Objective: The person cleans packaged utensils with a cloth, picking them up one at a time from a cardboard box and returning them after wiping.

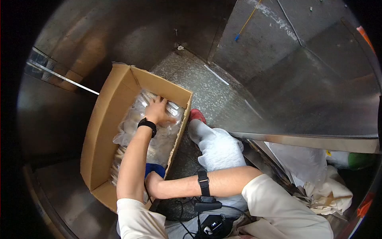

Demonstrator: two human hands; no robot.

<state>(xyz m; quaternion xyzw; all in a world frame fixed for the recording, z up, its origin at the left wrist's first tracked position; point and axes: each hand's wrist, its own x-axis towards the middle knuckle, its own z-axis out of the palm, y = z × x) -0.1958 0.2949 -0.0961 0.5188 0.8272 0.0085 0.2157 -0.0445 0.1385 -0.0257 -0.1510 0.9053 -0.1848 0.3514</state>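
My left hand (158, 111), with a black watch at the wrist, lies on clear plastic-wrapped items (153, 145) inside a cardboard box (97, 135). Its fingers are spread over the crinkled plastic near the box's far right corner. What the plastic wraps is hard to make out; some pieces look like pale, narrow sticks or stacked strips. My right hand (153, 186) is at the box's near right side, beside a dark blue thing (155, 170), perhaps cloth. My left forearm and the blue thing hide its fingers. A black strap circles the right forearm.
Dark metal walls (99, 36) surround the box on a speckled floor (199, 89). My leg with a red shoe (197, 115) stands along the box's right side. A metal panel's edge (302, 139), plastic bags (302, 159) and a beige cloth (328, 191) lie to the right. Black cables (181, 211) hang near my lap.
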